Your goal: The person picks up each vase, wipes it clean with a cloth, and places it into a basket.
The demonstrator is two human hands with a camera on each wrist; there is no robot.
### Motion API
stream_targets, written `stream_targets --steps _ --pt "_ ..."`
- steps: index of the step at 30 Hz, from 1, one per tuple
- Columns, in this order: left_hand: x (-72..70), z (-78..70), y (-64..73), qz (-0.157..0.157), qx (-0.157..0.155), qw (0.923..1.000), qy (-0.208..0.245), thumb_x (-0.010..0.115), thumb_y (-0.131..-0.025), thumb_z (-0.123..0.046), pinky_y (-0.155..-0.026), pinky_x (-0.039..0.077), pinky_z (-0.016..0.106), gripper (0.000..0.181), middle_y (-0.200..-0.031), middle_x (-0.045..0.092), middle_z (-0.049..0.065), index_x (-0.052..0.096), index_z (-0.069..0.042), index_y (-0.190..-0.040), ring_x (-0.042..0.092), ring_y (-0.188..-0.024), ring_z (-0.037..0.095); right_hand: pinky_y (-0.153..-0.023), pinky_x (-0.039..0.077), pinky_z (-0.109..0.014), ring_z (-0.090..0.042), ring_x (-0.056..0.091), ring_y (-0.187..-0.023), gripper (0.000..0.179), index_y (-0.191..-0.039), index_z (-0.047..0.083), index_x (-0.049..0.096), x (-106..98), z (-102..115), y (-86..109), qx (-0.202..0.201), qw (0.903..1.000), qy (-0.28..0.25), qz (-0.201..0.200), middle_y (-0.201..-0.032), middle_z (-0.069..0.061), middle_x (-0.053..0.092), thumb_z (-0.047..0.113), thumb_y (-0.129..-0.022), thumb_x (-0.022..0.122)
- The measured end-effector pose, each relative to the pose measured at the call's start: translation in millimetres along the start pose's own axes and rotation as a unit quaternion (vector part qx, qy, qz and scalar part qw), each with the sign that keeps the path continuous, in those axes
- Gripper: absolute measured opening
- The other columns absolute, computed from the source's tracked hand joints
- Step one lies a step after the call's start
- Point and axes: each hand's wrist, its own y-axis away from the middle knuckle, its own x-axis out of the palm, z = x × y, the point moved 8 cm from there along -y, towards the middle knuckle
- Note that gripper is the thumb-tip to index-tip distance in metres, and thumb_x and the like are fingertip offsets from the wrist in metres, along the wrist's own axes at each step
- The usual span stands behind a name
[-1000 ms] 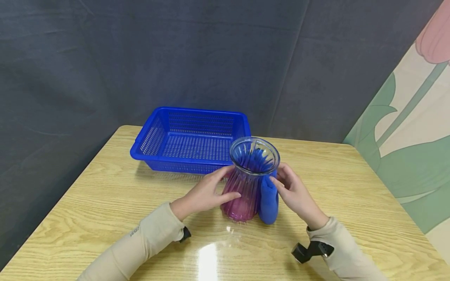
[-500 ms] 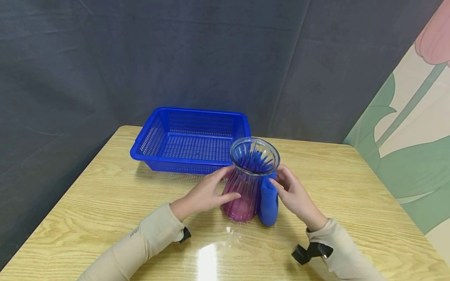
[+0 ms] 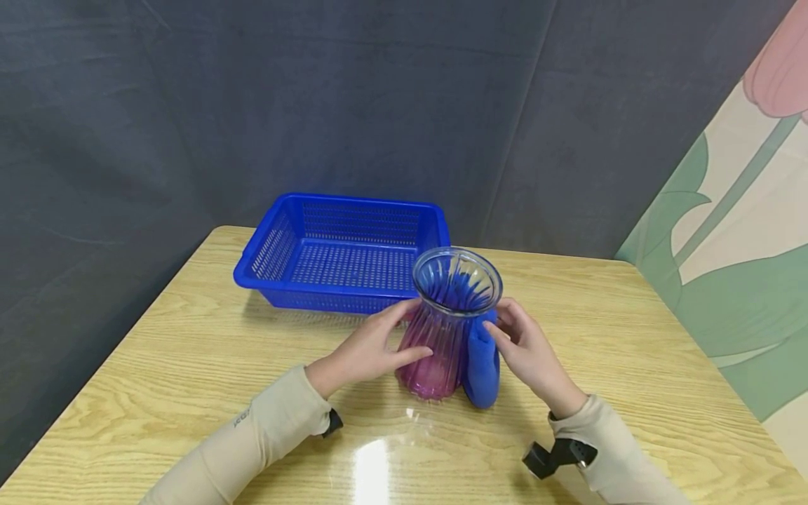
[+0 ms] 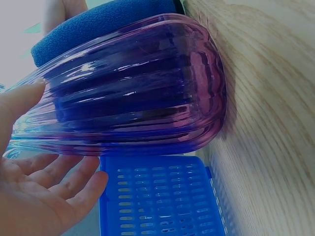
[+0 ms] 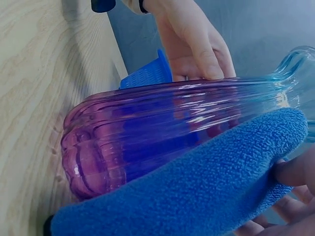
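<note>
1. Behind the vase [image 3: 435,351] and off to the left sits a blue plastic basket [image 3: 344,287], near the table's back edge; seen from the head, the glass rim overlaps its front right corner, so the basket stands in the way on that side.
2. A blue cloth [image 3: 482,372], folded thick, lies against the vase's right side – it fills the gap between the glass and the right hand [image 3: 529,347].
3. Beyond the back edge hangs a dark curtain [image 3: 315,105]; a panel with painted tulips [image 3: 738,287] rises at the right.
4. Black wrist devices hang beneath both cuffs, the right one [image 3: 558,454] low over the wood.
5. Wooden tabletop [image 3: 606,322] stretches from the right hand to the far right corner, and on the left from the forearm to the slanting left edge. In front of the vase, a bright glare lies on the wood.
6. The vase stands on the table between the hands, pink base down, clear rim up.
7. The left hand [image 3: 372,344] spans the glass widely, thumb in front and fingers behind – gripping its left side. The right thumb and fingers are narrow, pinching the upper cloth.
</note>
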Motion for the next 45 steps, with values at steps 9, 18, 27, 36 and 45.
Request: stream_targets --steps 9,18,27,36,45 --pt "0.2 0.1 0.3 -0.001 -0.003 1.0 0.0 0.071 -0.081 -0.035 -0.105 0.043 0.041 0.067 -0.134 0.055 0.005 0.042 -0.012 -0.138 0.055 -0.12 0.021 -0.074 0.05 -0.009 0.01 0.059 -0.089 0.023 -0.114 -0.009 0.05 -6.4 12.7 -3.1 -0.019 0.9995 -0.015 -0.018 -0.098 0.031 0.06 -0.006 -0.091 0.051" --pt "-1.0 -0.9 -0.7 -0.004 -0.002 1.0 0.003 0.071 -0.081 -0.035 -0.105 0.044 0.042 0.067 -0.134 0.054 0.005 0.042 -0.012 -0.137 0.055 -0.12 0.021 -0.077 0.051 -0.01 0.007 0.06 -0.092 0.026 -0.119 -0.006 0.048 -16.1 28.4 -6.6 -0.026 0.9987 -0.02 -0.038 -0.102 0.029 0.06 -0.003 -0.093 0.049" --pt "-0.9 -1.5 -0.6 -0.001 0.004 1.0 0.001 0.071 -0.082 -0.035 -0.104 0.045 0.042 0.067 -0.134 0.054 0.005 0.042 -0.012 -0.138 0.055 -0.119 0.021 -0.074 0.055 -0.014 0.004 0.062 -0.094 0.024 -0.117 0.015 0.053 -25.2 28.7 -7.3 0.004 0.9954 -0.086 -0.044 -0.106 0.022 0.064 0.006 -0.095 0.05" --pt "0.1 -0.8 -1.4 0.0 0.002 1.0 0.005 0.071 -0.082 -0.034 -0.104 0.044 0.041 0.067 -0.135 0.054 0.005 0.042 -0.012 -0.138 0.054 -0.12 0.021 -0.068 0.054 -0.013 0.003 0.061 -0.087 0.025 -0.117 0.013 0.054 -32.5 33.6 -9.7 0.001 0.9934 -0.098 -0.059 -0.104 0.02 0.066 0.004 -0.094 0.05" --pt "1.1 0.4 -1.5 0.004 0.0 1.0 0.008 0.071 -0.081 -0.033 -0.105 0.043 0.04 0.067 -0.135 0.053 0.004 0.042 -0.012 -0.138 0.054 -0.121 0.02 -0.067 0.055 -0.015 0.0 0.063 -0.086 0.025 -0.118 0.012 0.053 -29.1 33.8 -9.4 -0.008 0.9897 -0.134 -0.049 -0.102 0.015 0.068 0.005 -0.094 0.051"
